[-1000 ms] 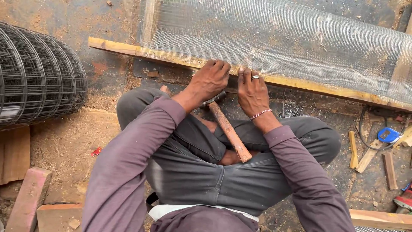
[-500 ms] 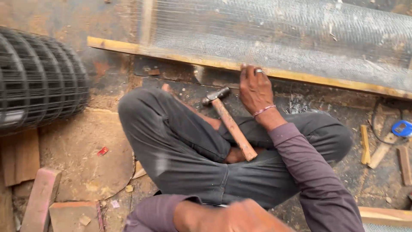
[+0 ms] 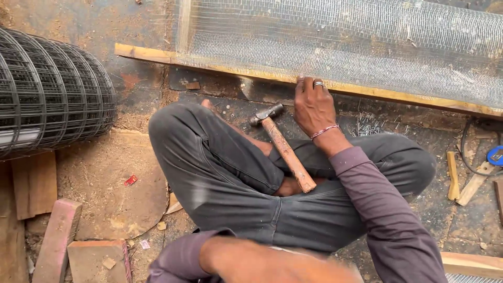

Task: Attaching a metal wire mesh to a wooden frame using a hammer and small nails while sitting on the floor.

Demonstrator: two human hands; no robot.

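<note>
- The person sits cross-legged on a dusty workshop floor [image 3: 120, 204], in dark grey trousers and a purple long-sleeved top.
- The right hand [image 3: 313, 105] reaches forward with fingers bent down, their tips pressing on the near edge of a wooden batten [image 3: 146, 53] — flat contact, not a grasp around anything. A ring sits on one finger and a thin bracelet on the wrist.
- Fine wire mesh [image 3: 367, 47] lies over the batten frame, spreading away across the top of the view; the fingertips rest right where the mesh edge meets the wood.
- A hammer [image 3: 283, 147] lies loose in the lap, its wooden handle slanting across the crossed legs, the metal head pointing up-left, just beside the right wrist. No hand is on it.
- The left hand is not visible — only the left forearm [image 3: 251, 259] shows, blurred, at the bottom edge, so I cannot tell how its fingers stand.
- A scatter of small nails [image 3: 367, 124] lies on the ground to the right of the right wrist, near the batten.
- A roll of black welded wire fencing [image 3: 47, 94] rests at far left, well apart from the hands.
- Wood offcuts [image 3: 451, 175] lie at right, by the knee.
- Bricks [image 3: 57, 241] sit at lower left.
</note>
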